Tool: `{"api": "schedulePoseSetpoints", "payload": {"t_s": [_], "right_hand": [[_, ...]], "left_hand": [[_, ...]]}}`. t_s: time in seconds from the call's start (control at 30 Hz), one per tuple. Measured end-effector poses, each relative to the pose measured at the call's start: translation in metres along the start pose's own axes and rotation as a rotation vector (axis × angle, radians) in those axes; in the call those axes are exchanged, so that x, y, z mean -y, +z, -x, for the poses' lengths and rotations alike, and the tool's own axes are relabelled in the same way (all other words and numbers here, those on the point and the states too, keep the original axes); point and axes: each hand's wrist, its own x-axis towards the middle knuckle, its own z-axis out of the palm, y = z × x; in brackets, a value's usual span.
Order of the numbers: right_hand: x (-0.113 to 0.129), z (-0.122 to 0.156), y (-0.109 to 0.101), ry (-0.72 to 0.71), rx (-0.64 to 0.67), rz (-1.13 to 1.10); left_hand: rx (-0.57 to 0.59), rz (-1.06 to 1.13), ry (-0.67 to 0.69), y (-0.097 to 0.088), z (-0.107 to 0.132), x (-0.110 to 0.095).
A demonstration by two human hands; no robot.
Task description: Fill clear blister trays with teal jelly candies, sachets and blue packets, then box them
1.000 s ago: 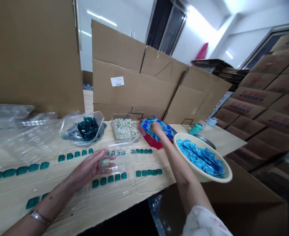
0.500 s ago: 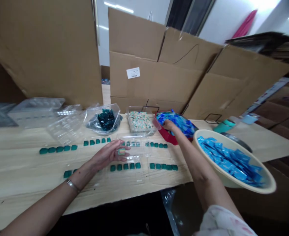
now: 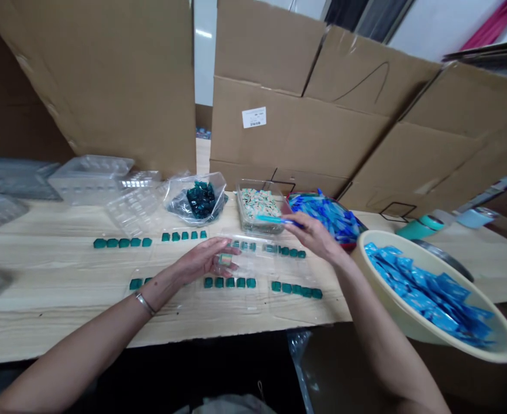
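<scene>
My left hand [image 3: 204, 260] rests over a clear plastic blister tray [image 3: 253, 256], holding a small square multicoloured piece [image 3: 224, 259] between its fingers. My right hand [image 3: 316, 236] pinches a thin blue sachet [image 3: 274, 219] above the tray's far corner. Rows of small teal pods [image 3: 229, 282] lie on the wooden table [image 3: 41, 276], some under the clear plastic. Behind my right hand sits a red tray [image 3: 343, 244] heaped with blue sachets. A cream bowl [image 3: 408, 310] of blue sachets [image 3: 426, 290] stands to its right.
A plastic bag of dark teal pods [image 3: 199, 201] and a clear box of pale patterned pieces [image 3: 257, 210] stand at the table's back. Stacked clear trays [image 3: 91, 178] lie left. Tall cardboard sheets [image 3: 300, 115] stand behind; a teal cup [image 3: 419, 227] stands right.
My right hand has lifted from the red tray with a blue sachet and moved left. My left hand has barely moved. The view has swung, shifting everything rightward.
</scene>
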Motion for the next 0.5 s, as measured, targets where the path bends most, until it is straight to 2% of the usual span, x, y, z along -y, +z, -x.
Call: {"api": "schedulePoseSetpoints", "payload": {"t_s": [0.07, 0.13, 0.23, 0.33, 0.4, 0.43, 0.5], "right_hand": [[0.024, 0.002, 0.01, -0.131, 0.068, 0.019], [0.039, 0.002, 0.024, -0.189, 0.111, 0.082], [0.054, 0.003, 0.043, -0.201, 0.115, 0.229], [0.059, 0.008, 0.043, -0.17, 0.076, 0.36], [0.053, 0.015, 0.025, -0.059, 0.036, 0.465], [0.048, 0.019, 0.01, 0.055, 0.035, 0.54], [0.032, 0.032, -0.027, 0.405, 0.104, 0.717]], "left_hand": [[0.013, -0.003, -0.012, 0.0, 0.001, 0.0], [0.023, -0.004, -0.019, 0.002, 0.002, -0.001], [0.01, -0.016, -0.032, 0.008, 0.005, -0.003], [-0.04, -0.05, -0.071, 0.011, 0.005, -0.004], [-0.083, -0.068, -0.103, 0.01, 0.002, -0.005], [-0.1, -0.076, -0.112, 0.009, 0.001, -0.005], [-0.113, -0.084, -0.126, 0.006, -0.002, -0.004]]}}
